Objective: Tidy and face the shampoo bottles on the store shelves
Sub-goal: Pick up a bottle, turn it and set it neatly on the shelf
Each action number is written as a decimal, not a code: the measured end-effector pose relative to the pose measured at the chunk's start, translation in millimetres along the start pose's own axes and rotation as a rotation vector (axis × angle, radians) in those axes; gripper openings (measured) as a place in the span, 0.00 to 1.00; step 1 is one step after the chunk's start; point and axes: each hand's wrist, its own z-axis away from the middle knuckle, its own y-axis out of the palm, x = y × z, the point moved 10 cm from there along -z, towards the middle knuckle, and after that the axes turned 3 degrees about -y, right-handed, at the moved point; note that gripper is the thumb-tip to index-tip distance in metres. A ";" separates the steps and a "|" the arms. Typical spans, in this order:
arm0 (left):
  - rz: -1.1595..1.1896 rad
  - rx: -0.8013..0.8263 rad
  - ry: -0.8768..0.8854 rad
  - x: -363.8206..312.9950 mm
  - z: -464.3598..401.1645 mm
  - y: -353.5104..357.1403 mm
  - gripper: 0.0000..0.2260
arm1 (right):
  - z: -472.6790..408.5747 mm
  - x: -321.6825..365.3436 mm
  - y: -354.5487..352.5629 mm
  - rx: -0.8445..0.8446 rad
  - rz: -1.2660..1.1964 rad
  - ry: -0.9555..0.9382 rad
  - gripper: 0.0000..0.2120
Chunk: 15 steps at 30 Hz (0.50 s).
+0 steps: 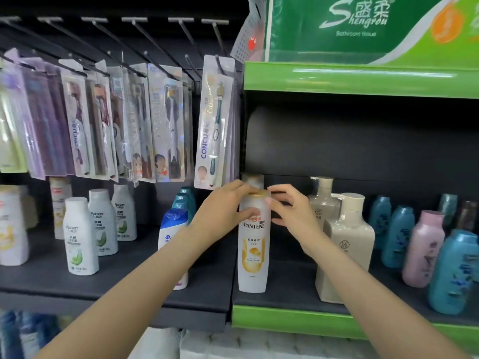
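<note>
A white Pantene shampoo bottle (253,250) with a gold cap stands upright near the front of the dark shelf (285,299), label facing me. My left hand (223,211) grips its upper part from the left, thumb across the front and fingers over the cap. My right hand (290,211) touches the bottle's top from the right with curled fingers. Behind it stands another white bottle (252,180), mostly hidden.
A blue-capped white bottle (173,229) stands left of the Pantene, with teal bottles behind it. White Rocien bottles (80,237) stand farther left. Beige pump bottles (347,244) and teal and pink bottles (425,247) crowd the right. Packaged toothbrushes (212,125) hang above.
</note>
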 end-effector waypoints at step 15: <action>0.099 0.014 0.011 13.2 -5.7 6.5 0.20 | -122.4 -51.7 37.3 0.231 0.441 0.162 0.28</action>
